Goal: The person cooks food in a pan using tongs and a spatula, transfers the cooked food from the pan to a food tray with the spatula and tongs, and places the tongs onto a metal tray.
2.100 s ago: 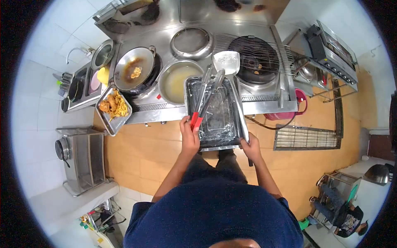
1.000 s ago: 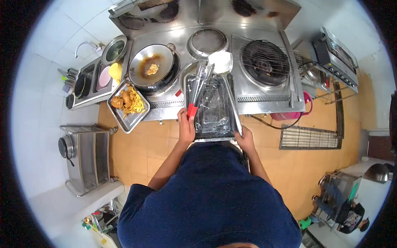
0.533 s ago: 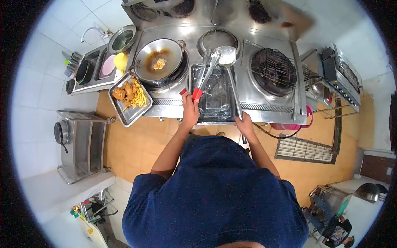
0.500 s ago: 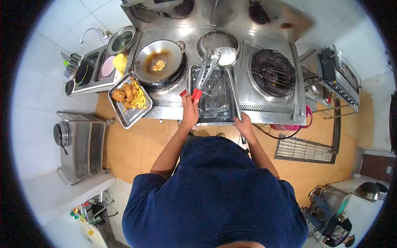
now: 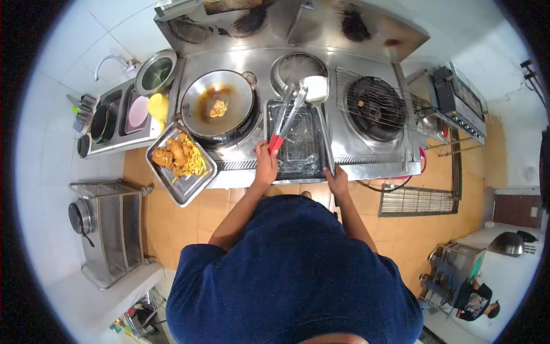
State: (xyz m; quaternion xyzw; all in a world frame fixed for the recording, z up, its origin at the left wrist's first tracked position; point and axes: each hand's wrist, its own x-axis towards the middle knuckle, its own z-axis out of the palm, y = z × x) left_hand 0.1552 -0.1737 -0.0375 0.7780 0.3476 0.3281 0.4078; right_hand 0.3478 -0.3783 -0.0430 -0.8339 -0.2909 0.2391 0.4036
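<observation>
A dark rectangular tray (image 5: 299,143) lies at the front of the steel stove, between the wok and the right burner. My left hand (image 5: 266,163) is closed around the red handles of metal tongs (image 5: 285,120) at the tray's left edge; the tongs point away over the tray. At the tray's front right corner my right hand (image 5: 337,180) grips the long handle of a spatula (image 5: 315,89), whose wide blade rests near the round pan behind. To the left, a wok (image 5: 203,114) holds a little brown oil and a fried piece.
A metal tray (image 5: 184,188) of fried chicken and fries overhangs the stove's front left edge. A wire rack (image 5: 395,103) covers the right burner (image 5: 372,114). Sink (image 5: 117,100) and bowl stand left, a wheeled cabinet (image 5: 112,229) lower left. Another person (image 5: 475,301) is at lower right.
The tray, first held out in front of the stove, is now over the stove front. The round pot formerly seen behind it is hidden or gone. Both hands keep their grips.
</observation>
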